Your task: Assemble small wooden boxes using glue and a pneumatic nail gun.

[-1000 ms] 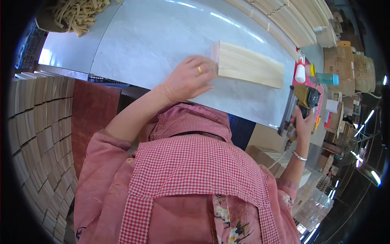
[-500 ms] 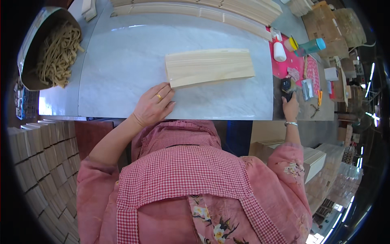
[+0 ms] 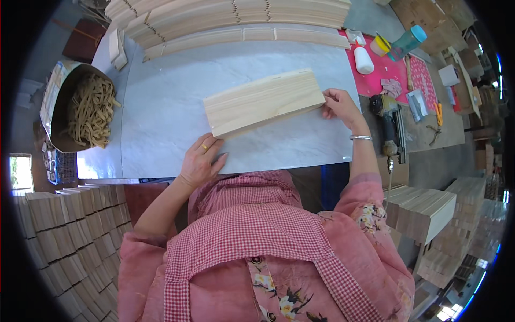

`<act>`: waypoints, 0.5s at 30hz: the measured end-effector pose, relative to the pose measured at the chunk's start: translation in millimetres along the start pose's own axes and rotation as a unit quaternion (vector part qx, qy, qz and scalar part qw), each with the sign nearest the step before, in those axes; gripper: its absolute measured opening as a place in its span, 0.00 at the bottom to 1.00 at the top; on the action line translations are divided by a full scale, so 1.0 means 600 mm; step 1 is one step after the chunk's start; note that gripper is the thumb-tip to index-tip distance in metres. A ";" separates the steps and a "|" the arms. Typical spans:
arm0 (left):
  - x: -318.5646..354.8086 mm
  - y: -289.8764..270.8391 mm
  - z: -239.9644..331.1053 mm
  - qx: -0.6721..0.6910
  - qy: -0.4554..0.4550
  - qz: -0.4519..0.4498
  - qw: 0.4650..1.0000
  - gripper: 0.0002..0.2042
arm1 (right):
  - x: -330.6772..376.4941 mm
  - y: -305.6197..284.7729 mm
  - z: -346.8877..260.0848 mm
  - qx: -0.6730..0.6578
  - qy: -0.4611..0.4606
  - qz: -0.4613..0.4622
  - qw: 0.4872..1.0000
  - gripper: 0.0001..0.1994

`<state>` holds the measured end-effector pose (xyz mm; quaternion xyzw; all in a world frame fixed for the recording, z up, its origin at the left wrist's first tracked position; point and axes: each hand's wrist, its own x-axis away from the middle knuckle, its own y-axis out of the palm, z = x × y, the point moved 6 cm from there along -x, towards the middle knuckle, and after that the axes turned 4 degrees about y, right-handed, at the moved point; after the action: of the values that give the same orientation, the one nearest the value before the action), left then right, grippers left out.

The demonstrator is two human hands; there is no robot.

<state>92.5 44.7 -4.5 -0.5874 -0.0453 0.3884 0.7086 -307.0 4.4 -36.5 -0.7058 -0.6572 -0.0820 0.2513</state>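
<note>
Head view, near to far: checked apron [image 3: 257, 236] over pink sleeves at the bottom. Left hand [image 3: 199, 161] flat on the pale tabletop [image 3: 161, 112], fingers spread, touching the near left corner of the wooden board [image 3: 264, 102]. Right hand [image 3: 338, 104] curled on the board's right end, fingers closed against its edge. Board flat, slightly skewed, mid-table. Step in hand, apparently: squaring the board. Next, likely: steady grip at both ends. Beyond: nail gun [image 3: 390, 121], white bottle [image 3: 363, 60], stacked slats [image 3: 236, 16], tub of rubber bands [image 3: 88, 110] far left.
</note>
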 end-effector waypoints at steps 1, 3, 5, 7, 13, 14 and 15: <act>0.000 0.001 -0.003 0.007 -0.011 -0.002 1.000 0.15 | -0.008 0.002 0.000 -0.002 0.027 -0.038 0.999 0.06; -0.001 0.003 -0.002 0.003 -0.009 -0.003 1.000 0.15 | -0.027 -0.002 -0.011 0.051 0.032 -0.058 0.996 0.07; 0.003 0.001 -0.004 0.005 -0.015 -0.003 1.000 0.14 | -0.041 0.003 -0.017 0.167 0.050 -0.100 0.980 0.07; 0.010 0.000 -0.008 0.004 -0.017 -0.004 1.000 0.14 | -0.047 0.004 -0.014 0.222 0.057 -0.121 0.966 0.08; 0.019 -0.009 -0.044 0.125 -0.096 -0.006 0.987 0.29 | -0.019 -0.026 -0.034 0.384 -0.087 0.063 0.917 0.08; 0.012 -0.016 -0.050 0.144 -0.125 0.030 0.981 0.33 | -0.005 -0.022 -0.014 0.385 -0.087 0.066 0.917 0.08; 0.011 -0.021 -0.056 0.162 -0.157 0.065 0.972 0.37 | 0.006 -0.019 0.004 0.270 -0.148 0.098 0.947 0.12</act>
<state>120.5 21.8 -6.2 -0.3980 -0.0537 0.5233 0.7515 -318.2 8.8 -33.7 -0.6766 -0.6123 0.2283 0.3393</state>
